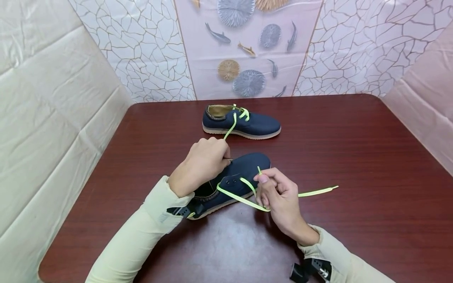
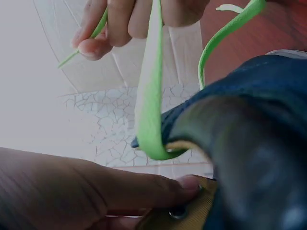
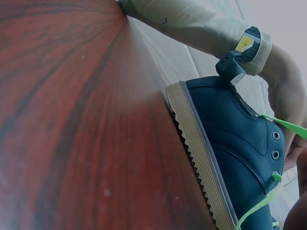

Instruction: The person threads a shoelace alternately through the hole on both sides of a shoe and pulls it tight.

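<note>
A dark blue shoe (image 1: 247, 165) with a tan sole sits on the table, toe to the right. My left hand (image 1: 205, 163) grips its far-side eyelet flap; in the left wrist view the thumb presses the flap's tan lining (image 2: 194, 208) beside a metal eyelet. Between thumb and finger, my right hand (image 1: 281, 196) pinches the tip of a yellow-green shoelace (image 1: 242, 199) just right of the shoe. One strand runs from the hand to the near flap's top edge. Another comes out of a lower eyelet (image 3: 277, 177), while two eyelets between show no lace.
A matching shoe (image 1: 262, 124) stands farther back, laced, with one lace end hanging toward my left hand. Another lace end (image 1: 318, 192) lies on the brown table (image 1: 354, 157) to the right. A patterned wall backs the table; pale cloth hangs at both sides.
</note>
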`<action>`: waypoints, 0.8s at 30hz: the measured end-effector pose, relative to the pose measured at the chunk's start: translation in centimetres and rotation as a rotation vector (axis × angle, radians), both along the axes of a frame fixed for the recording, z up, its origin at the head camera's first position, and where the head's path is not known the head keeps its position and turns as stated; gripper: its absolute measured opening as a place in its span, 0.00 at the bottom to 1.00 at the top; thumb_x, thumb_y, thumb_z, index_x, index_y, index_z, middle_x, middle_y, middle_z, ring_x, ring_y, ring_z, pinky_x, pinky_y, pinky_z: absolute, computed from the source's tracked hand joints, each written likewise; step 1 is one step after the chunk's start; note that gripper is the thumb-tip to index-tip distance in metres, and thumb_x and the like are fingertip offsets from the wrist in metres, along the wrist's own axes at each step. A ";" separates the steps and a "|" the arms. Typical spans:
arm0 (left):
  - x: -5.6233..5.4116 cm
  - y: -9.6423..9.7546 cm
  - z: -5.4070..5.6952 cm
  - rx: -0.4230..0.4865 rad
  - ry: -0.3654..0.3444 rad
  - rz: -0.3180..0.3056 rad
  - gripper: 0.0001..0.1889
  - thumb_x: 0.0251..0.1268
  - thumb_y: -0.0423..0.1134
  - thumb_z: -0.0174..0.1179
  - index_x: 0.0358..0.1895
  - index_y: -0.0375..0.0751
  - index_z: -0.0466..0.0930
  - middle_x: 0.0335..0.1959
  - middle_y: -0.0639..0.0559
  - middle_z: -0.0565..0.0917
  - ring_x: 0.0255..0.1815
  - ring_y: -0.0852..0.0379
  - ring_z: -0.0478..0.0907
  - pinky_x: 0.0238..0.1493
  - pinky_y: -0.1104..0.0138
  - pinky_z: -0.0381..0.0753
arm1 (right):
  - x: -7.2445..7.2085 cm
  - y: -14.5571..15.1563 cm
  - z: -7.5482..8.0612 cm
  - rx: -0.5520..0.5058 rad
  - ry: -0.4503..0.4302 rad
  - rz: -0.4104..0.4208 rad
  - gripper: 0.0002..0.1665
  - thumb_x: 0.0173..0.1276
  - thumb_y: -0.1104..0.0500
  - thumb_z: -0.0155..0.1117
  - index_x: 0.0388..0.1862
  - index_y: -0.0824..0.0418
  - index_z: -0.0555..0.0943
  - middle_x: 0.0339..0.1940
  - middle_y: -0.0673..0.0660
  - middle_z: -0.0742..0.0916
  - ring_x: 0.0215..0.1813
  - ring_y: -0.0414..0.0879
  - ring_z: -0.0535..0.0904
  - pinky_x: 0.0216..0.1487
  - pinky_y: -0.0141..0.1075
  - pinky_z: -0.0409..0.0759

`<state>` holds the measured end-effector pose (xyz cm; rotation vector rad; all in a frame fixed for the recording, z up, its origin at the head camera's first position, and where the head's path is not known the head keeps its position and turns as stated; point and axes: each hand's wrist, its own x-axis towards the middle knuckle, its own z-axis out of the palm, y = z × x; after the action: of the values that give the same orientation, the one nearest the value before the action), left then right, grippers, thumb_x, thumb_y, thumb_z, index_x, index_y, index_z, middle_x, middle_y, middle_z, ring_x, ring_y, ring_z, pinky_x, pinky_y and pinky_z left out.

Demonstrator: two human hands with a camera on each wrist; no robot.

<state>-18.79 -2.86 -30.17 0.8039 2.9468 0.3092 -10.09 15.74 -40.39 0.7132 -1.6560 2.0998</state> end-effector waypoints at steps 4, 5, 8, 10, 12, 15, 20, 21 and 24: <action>0.5 0.7 -0.1 0.064 -0.021 -0.048 0.06 0.71 0.43 0.71 0.33 0.54 0.93 0.25 0.63 0.85 0.28 0.58 0.80 0.30 0.61 0.80 | 0.1 0.0 0.3 -0.024 0.039 -0.102 0.09 0.81 0.72 0.53 0.41 0.79 0.77 0.16 0.57 0.72 0.17 0.45 0.71 0.21 0.33 0.72; 0.6 0.9 -0.1 0.079 -0.034 -0.065 0.06 0.71 0.44 0.71 0.34 0.55 0.94 0.25 0.63 0.85 0.29 0.59 0.80 0.31 0.61 0.80 | 0.1 0.0 0.4 -0.017 0.043 -0.134 0.09 0.80 0.74 0.53 0.40 0.79 0.78 0.18 0.58 0.74 0.19 0.46 0.72 0.25 0.33 0.73; 1.0 1.5 -0.2 0.110 -0.085 -0.111 0.05 0.71 0.45 0.71 0.36 0.56 0.94 0.22 0.63 0.83 0.28 0.59 0.79 0.32 0.62 0.78 | 0.0 0.3 0.6 0.062 -0.017 -0.218 0.08 0.78 0.75 0.57 0.39 0.74 0.82 0.26 0.61 0.79 0.31 0.44 0.75 0.36 0.30 0.73; 1.2 1.7 -0.3 0.118 -0.104 -0.135 0.05 0.71 0.44 0.71 0.35 0.55 0.94 0.19 0.64 0.81 0.27 0.59 0.77 0.31 0.63 0.76 | -0.1 0.4 0.8 0.170 -0.082 -0.253 0.08 0.76 0.73 0.60 0.37 0.68 0.85 0.29 0.59 0.79 0.36 0.43 0.74 0.40 0.31 0.71; 1.3 1.9 -0.4 0.116 -0.109 -0.156 0.04 0.71 0.43 0.70 0.36 0.55 0.94 0.19 0.63 0.80 0.25 0.59 0.76 0.31 0.64 0.75 | -0.3 0.6 0.9 0.293 -0.150 -0.283 0.08 0.75 0.70 0.64 0.36 0.62 0.86 0.30 0.55 0.80 0.40 0.42 0.72 0.43 0.32 0.70; 1.3 2.0 -0.6 0.122 -0.117 -0.182 0.05 0.71 0.41 0.70 0.36 0.53 0.94 0.18 0.63 0.79 0.25 0.61 0.74 0.32 0.65 0.73 | -0.3 0.7 1.0 0.459 -0.209 -0.326 0.10 0.73 0.67 0.68 0.32 0.55 0.87 0.28 0.48 0.78 0.40 0.43 0.71 0.43 0.33 0.69; 0.9 2.1 -0.9 0.151 -0.158 -0.217 0.07 0.72 0.38 0.67 0.36 0.53 0.94 0.15 0.64 0.77 0.23 0.63 0.73 0.36 0.64 0.72 | -0.2 0.8 1.2 0.590 -0.262 -0.367 0.13 0.69 0.67 0.68 0.27 0.51 0.84 0.27 0.45 0.79 0.42 0.44 0.72 0.44 0.33 0.69; 0.9 2.1 -0.9 0.155 -0.167 -0.218 0.08 0.72 0.38 0.67 0.36 0.53 0.94 0.15 0.64 0.77 0.23 0.64 0.73 0.37 0.64 0.72 | -0.2 0.8 1.3 0.606 -0.268 -0.371 0.13 0.68 0.68 0.67 0.26 0.51 0.84 0.27 0.44 0.79 0.42 0.43 0.72 0.44 0.34 0.69; 0.8 2.0 -0.9 0.161 -0.189 -0.211 0.07 0.73 0.38 0.66 0.38 0.52 0.94 0.18 0.64 0.80 0.24 0.63 0.74 0.38 0.63 0.73 | -0.2 0.7 1.4 0.648 -0.287 -0.384 0.15 0.67 0.68 0.66 0.25 0.50 0.82 0.27 0.43 0.79 0.42 0.42 0.71 0.43 0.34 0.69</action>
<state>-17.98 -0.82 -31.05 1.0329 2.6589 0.5778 -10.25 16.46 -39.03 0.2232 -2.4424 1.4408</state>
